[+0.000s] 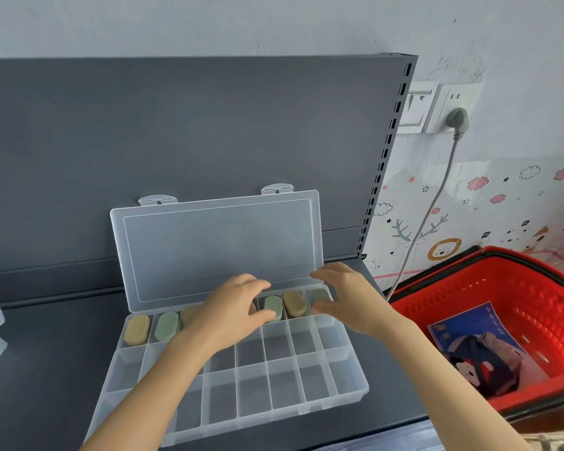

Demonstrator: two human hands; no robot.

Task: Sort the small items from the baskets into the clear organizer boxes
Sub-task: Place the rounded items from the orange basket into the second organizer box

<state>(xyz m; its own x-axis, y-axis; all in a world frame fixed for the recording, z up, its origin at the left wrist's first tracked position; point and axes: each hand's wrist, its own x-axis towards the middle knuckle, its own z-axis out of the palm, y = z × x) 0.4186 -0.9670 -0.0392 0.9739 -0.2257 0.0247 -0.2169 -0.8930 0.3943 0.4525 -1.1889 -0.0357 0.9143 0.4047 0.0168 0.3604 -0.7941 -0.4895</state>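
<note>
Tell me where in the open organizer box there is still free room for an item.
Free: every compartment in front of the back row, except where the left forearm crosses. Crowded: the back row, holding oval items, with the left hand and right hand over it.

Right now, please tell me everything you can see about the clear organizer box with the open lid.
The organizer box is clear, plastic-looking, and sits on a dark grey shelf. Its lid stands open, nearly upright, with two latches on its top edge. Thin walls divide it into rows of small compartments. Only the back row holds things: tan pieces and green pieces, oval; the other rows look empty. The left hand and right hand are over the back row; contact is unclear.
</note>
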